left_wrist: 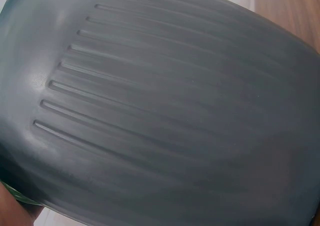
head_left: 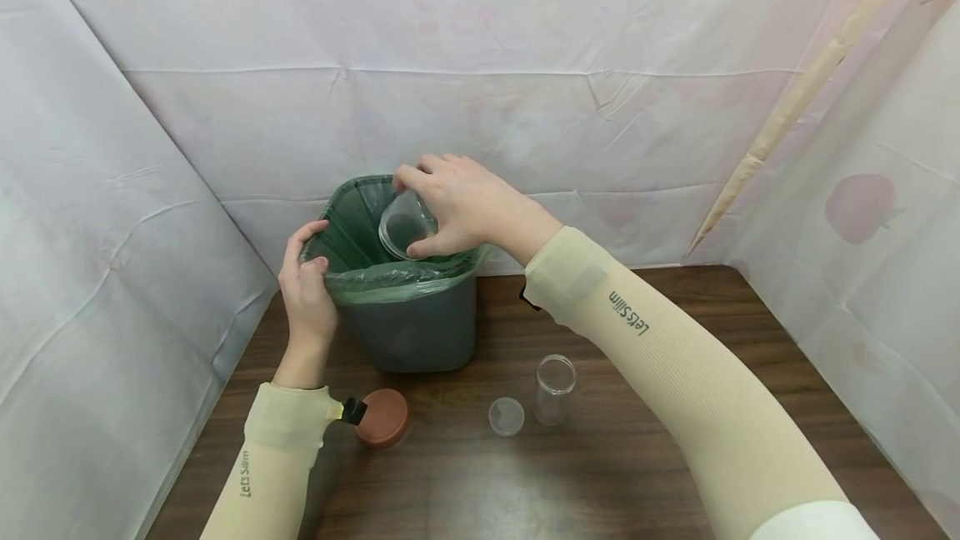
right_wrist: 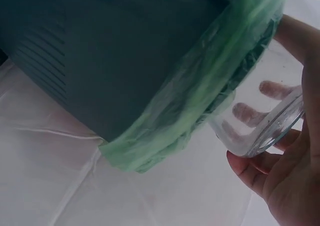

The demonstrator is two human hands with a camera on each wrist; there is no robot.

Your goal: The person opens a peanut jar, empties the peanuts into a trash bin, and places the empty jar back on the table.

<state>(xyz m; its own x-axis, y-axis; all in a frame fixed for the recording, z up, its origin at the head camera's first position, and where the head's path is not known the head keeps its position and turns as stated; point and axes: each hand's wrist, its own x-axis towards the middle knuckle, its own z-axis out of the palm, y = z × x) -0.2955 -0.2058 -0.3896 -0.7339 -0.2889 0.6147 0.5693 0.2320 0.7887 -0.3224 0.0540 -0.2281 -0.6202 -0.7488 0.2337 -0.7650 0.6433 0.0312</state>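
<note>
My right hand (head_left: 465,202) grips a clear glass jar (head_left: 405,227) at the mouth of a grey bin (head_left: 412,336). The jar is tilted, its rim pointing down into the bin; in the right wrist view its thick base (right_wrist: 277,128) lies toward the palm, fingers wrapped around the side. A green bag (head_left: 397,290) lines the bin and folds over the rim. My left hand (head_left: 306,298) holds the bin's left rim, thumb and fingers over the lined edge. The ribbed bin wall (left_wrist: 175,106) fills most of the left wrist view.
On the brown wooden table (head_left: 450,490), a reddish-brown round lid (head_left: 382,418) lies near the left wrist. Right of it are a small clear disc (head_left: 506,417) and an upright clear container (head_left: 553,398). White printed cloth (head_left: 487,123) hangs close behind the bin.
</note>
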